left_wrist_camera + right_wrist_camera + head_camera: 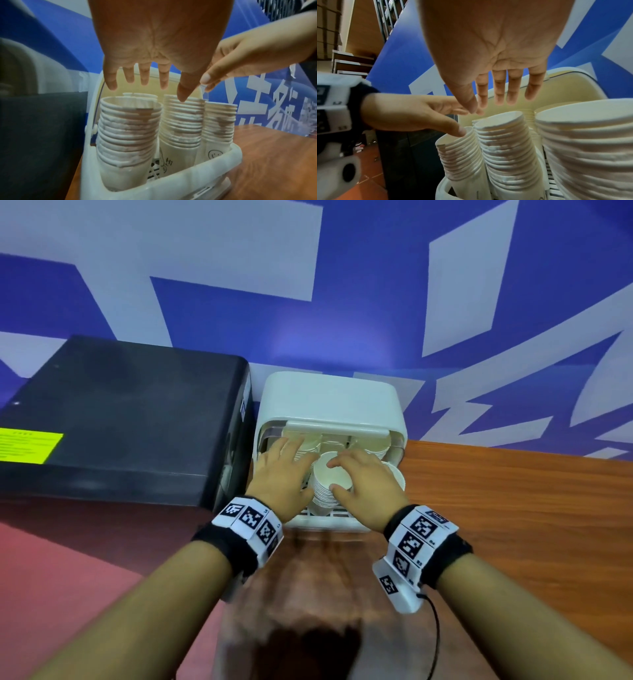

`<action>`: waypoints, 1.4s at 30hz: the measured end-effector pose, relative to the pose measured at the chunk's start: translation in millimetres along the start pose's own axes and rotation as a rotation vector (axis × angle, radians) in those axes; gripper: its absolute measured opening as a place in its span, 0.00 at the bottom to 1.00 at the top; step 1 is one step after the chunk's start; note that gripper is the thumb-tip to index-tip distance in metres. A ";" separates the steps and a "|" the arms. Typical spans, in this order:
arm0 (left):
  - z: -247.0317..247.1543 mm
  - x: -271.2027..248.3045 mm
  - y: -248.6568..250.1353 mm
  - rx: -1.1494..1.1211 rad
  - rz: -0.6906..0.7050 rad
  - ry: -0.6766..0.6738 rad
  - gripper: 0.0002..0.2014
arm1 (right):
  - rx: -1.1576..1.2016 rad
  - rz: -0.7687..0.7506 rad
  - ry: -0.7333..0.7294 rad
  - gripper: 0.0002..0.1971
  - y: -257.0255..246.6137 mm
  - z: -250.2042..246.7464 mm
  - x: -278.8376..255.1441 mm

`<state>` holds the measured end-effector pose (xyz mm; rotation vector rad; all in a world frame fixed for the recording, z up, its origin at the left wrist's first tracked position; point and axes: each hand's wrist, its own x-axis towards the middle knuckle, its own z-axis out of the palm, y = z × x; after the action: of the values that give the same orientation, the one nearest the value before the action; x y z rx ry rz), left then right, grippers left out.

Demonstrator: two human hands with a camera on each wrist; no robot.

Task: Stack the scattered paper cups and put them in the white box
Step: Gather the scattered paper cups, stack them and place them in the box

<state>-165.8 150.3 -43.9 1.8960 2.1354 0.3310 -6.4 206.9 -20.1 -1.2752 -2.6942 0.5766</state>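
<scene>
The white box (pixel 329 402) stands on the table against the wall with its lid raised. Several stacks of white paper cups fill it. The front middle stack (pixel 330 479) leans toward me, and another stack (pixel 395 474) shows at the right. My left hand (pixel 294 457) hovers over the left stacks (pixel 128 128) with its fingers straight and spread, and its thumb reaches the rim of a stack. My right hand (pixel 346 475) lies over the middle stack (pixel 505 142) with straight fingers, thumb and forefinger at either side of the top cup's rim. Neither hand holds a cup.
A large black case (pixel 120 419) with a yellow-green label stands close to the left of the box. The brown wooden table (pixel 513 508) stretches right. A blue and white wall (pixel 376 320) rises behind. Red floor (pixel 68 577) lies at the lower left.
</scene>
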 end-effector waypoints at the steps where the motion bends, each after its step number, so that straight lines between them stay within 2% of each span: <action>1: 3.1 3.9 -0.1 0.033 0.006 -0.012 0.30 | -0.040 0.005 -0.009 0.21 -3.0 1.2 2.0; 5: 11.0 13.7 -4.9 0.027 -0.008 -0.038 0.31 | -0.209 0.047 -0.186 0.27 -7.6 6.7 4.6; 7: 15.3 12.3 -7.5 0.045 -0.009 -0.027 0.32 | -0.283 0.056 -0.285 0.26 -7.1 10.2 1.3; 9: 19.6 9.4 -10.2 0.061 -0.006 -0.025 0.35 | -0.311 0.054 -0.318 0.22 -4.7 14.5 -2.4; 12: 22.4 5.9 -16.3 0.058 -0.051 -0.043 0.41 | -0.327 0.036 -0.282 0.14 0.6 18.4 -3.0; 15: 21.4 3.0 -22.7 0.059 -0.120 -0.083 0.48 | -0.341 -0.035 -0.265 0.14 3.4 18.5 -4.2; 18: 18.8 -2.7 -23.9 0.047 -0.060 -0.117 0.51 | -0.216 -0.122 -0.212 0.14 4.3 22.9 -7.9; 22: 17.2 -9.3 -13.2 0.022 0.131 -0.144 0.48 | 0.154 -0.148 -0.049 0.11 0.9 30.5 -6.2; 26: 20.6 -6.9 -3.5 -0.040 0.074 -0.123 0.42 | 0.321 -0.062 -0.007 0.12 -3.0 20.8 -7.8; 30: 23.1 -10.4 -3.2 -0.057 0.057 -0.097 0.40 | 0.188 0.068 0.111 0.16 6.1 17.3 -2.3; 32: 24.2 -12.4 -5.1 -0.029 0.050 -0.079 0.43 | 0.084 0.114 0.024 0.23 9.5 15.4 4.9; 35: 26.9 -14.1 -8.4 -0.007 0.042 -0.059 0.46 | -0.005 0.104 -0.154 0.30 12.3 13.6 19.5; 39: 29.0 -14.1 -13.3 0.011 -0.020 -0.089 0.46 | -0.081 0.122 -0.171 0.30 13.6 16.9 43.4; 42: 27.0 -11.7 -13.0 0.041 -0.069 -0.142 0.39 | -0.166 0.099 -0.186 0.27 12.1 19.2 54.7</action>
<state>-167.3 136.9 -73.1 1.8040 2.1227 0.1343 -37.6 250.1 -46.0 -1.4717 -2.8962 0.5155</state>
